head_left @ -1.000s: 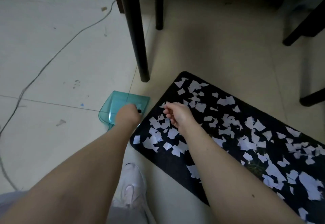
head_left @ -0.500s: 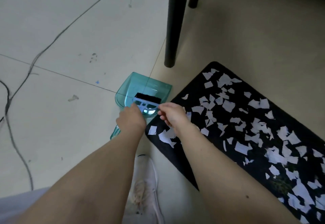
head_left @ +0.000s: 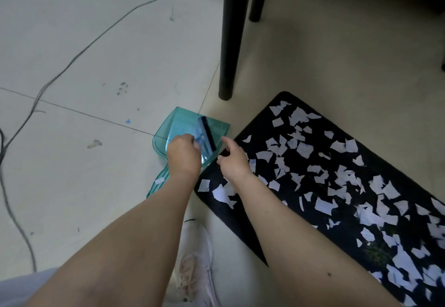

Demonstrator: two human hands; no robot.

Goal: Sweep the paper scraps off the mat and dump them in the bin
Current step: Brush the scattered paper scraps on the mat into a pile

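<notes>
Across the left part of the tiled floor a grey cable trailed toward the far edge, well clear of the work. Just beside the mat's near-left corner sat a teal see-through dustpan, its mouth turned toward the mat, presumably so scraps could be pushed straight in. The left hand was curled over the pan's back, its fingers gripping the small brush that rested inside the pan, bristles dark along one side; this looked like the moment of lifting the brush out of its stored place. The right hand hovered just beside the pan's right rim, over the mat's corner, fingers loosely spread and holding nothing, likely poised to take the brush or steady the pan. A black furniture leg stood on the floor beyond the pan. To the right, the black mat ran toward the lower right edge, strewn all over with white paper scraps, none yet swept. No bin was in sight. A white shoe rested near the mat's near edge.
</notes>
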